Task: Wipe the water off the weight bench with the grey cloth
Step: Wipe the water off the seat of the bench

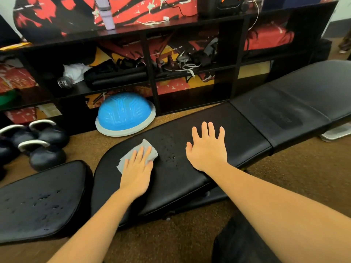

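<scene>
The black padded weight bench (237, 133) runs from lower left to upper right across the floor. A small grey cloth (131, 154) lies on its middle pad, and my left hand (137, 168) presses it flat with straight fingers. Water droplets (171, 149) bead on the pad just right of the cloth, between my two hands. My right hand (208, 147) rests flat on the pad with fingers spread, holding nothing. The separate seat pad (39, 202) at lower left also carries wet spots.
A black cube shelf (152, 76) filled with gym gear stands right behind the bench. A blue balance dome (124, 113) leans at its foot. Dark kettlebells (45, 156) sit on the brown carpet at left. A white object (334, 134) lies under the bench's right part.
</scene>
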A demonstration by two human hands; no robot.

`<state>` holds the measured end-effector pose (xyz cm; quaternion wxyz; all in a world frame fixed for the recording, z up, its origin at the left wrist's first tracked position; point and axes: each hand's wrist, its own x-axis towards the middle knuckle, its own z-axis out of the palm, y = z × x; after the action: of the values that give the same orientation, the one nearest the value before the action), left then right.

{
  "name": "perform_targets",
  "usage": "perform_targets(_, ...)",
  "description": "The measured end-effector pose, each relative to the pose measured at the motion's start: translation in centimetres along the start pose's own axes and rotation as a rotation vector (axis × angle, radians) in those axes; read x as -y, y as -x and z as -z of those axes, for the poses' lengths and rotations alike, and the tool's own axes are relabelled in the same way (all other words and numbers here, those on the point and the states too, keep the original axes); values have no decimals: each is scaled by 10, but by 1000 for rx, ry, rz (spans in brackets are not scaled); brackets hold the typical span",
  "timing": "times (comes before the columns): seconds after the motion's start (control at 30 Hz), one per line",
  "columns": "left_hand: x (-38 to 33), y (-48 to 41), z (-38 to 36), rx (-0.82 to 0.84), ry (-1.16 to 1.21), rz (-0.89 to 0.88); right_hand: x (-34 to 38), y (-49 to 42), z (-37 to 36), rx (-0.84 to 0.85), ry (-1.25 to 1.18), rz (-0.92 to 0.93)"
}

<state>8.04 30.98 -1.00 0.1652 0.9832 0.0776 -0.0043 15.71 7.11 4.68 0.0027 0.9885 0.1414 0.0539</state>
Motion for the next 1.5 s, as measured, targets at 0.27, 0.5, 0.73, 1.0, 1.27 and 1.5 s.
perform_targets(0.27, -18, 110, -14, 24, 80, -68, 0, 0, 0, -8, 18, -1)
perform_targets(0.5, -7, 33, -4, -57, 58, 28, 2, 1, -1, -23, 19, -1)
perform_targets(0.73, 1, -81, 15, 20, -7, 113, 0, -1, -1, -15, 8, 3)
perform_targets(1.0, -57, -116, 24, 50, -37, -72, 2, -1, 0, -12, -4, 4)
perform_targets(1.27, -24, -120, 34, 3, 16, 248, 1, 0, 0, -15, -7, 7)
perform_targets(1.5, -38, -112, 32, 81, 280, 93, 2, -1, 0, -11, -9, 0)
